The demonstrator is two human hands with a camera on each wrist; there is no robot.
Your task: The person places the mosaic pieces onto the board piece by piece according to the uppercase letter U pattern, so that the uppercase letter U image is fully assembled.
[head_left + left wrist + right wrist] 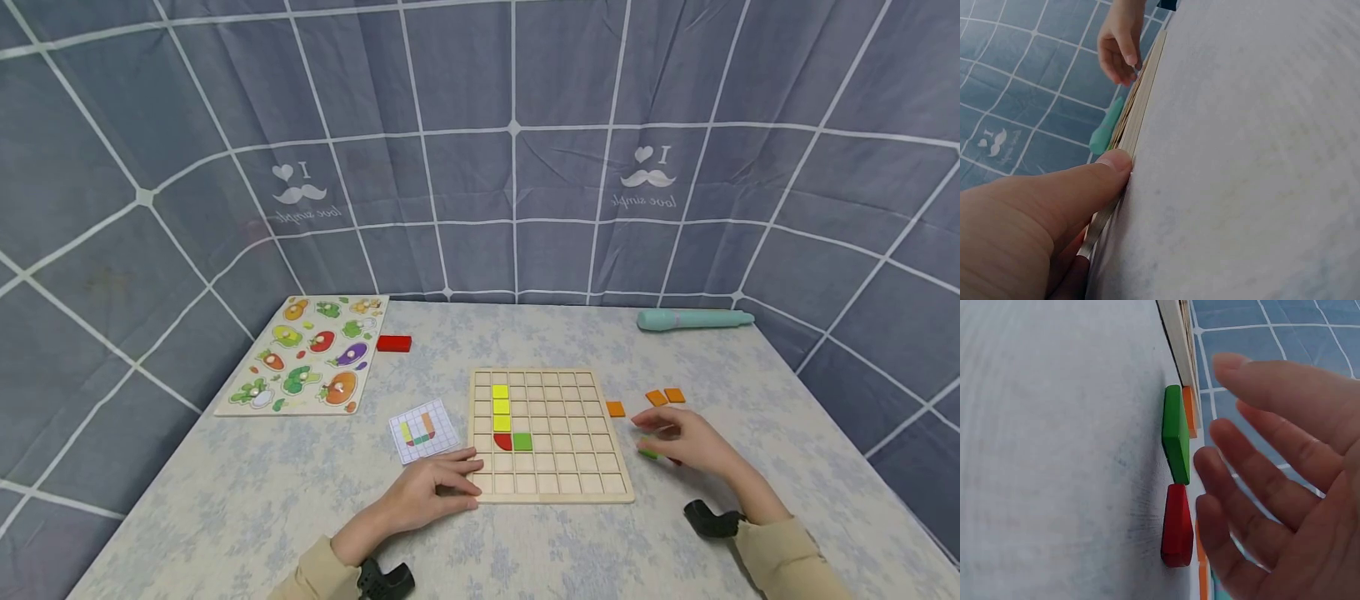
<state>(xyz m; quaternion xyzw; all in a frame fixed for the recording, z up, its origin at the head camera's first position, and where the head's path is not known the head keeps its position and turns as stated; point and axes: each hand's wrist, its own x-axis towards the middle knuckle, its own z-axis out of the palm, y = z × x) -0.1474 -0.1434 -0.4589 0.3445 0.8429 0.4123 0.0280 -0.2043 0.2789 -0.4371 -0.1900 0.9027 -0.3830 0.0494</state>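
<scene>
My left hand (427,494) rests on the left edge of a wooden grid board (570,475), its thumb pressing the rim in the left wrist view. On the board, several yellow squares (501,407) stand in a column. Below them lies a red rounded piece (503,442), with a green square (522,442) beside it. My right hand (697,442) hovers right of the board, fingers loosely extended and holding nothing. In the right wrist view, a green block (1175,434) and a red block (1177,528) lie on the table close to its fingertips; the hand partly covers them in the head view.
Orange squares (616,409) lie right of the board. A pattern card (442,423) sits by its left edge. Farther left are a vegetable puzzle board (307,343) and a red block (393,343). A teal cylindrical object (693,319) lies at the back right.
</scene>
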